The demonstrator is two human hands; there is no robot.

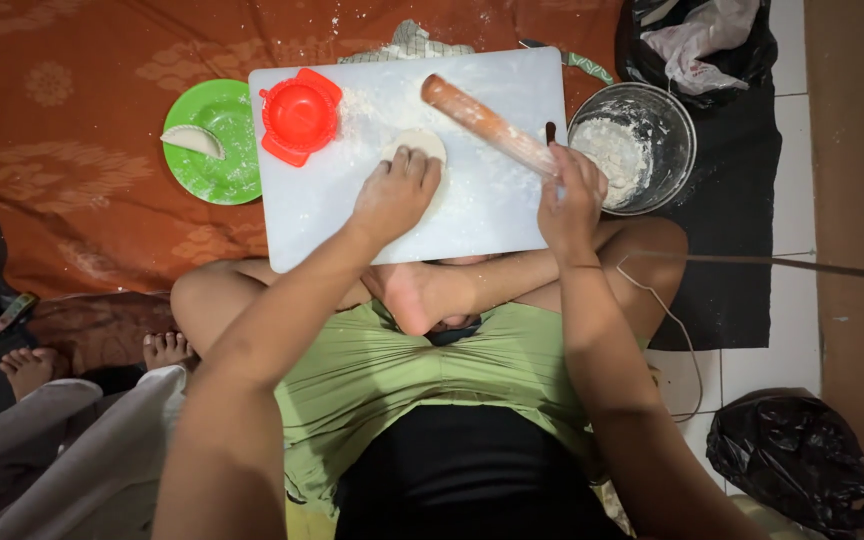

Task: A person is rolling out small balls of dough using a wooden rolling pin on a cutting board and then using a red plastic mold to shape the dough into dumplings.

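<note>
A white cutting board dusted with flour lies on the floor cloth in front of my crossed legs. My left hand presses on a small flat round of dough near the board's middle. My right hand grips one end of a floured wooden rolling pin, which slants up and left across the board. A red plastic dumpling mould rests on the board's far left corner.
A green plate with one folded dumpling sits left of the board. A metal bowl of flour stands to the right, with black bags beyond it and at the lower right. Another person's feet show at left.
</note>
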